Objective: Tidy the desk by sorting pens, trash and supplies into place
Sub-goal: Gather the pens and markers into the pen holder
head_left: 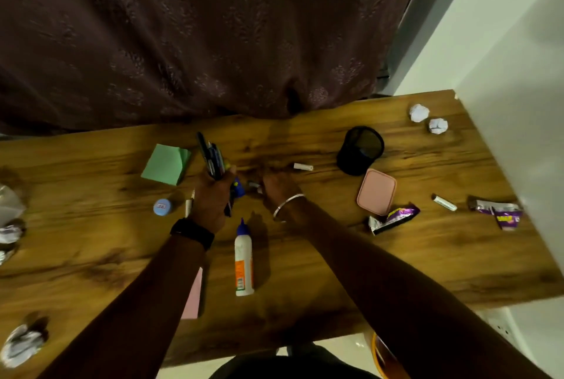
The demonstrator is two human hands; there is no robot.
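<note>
Wooden desk (pixel 305 256) under me: my left hand (pixel 210 198) is clenched around a bundle of pens (pixel 212 159), tips pointing away, beside the green sticky notes (pixel 166 164). My right hand (pixel 279 186) curls down on a small blurred item; I cannot tell if it pinches it. Black mesh pen holder (pixel 360 149) stands right, near the pink case (pixel 377 191); glue bottle (pixel 243 259) lies between my forearms

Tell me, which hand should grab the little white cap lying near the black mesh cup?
Probably the right hand: it is closer to the small white cap and looks free, while the left hand is full of pens.
</note>
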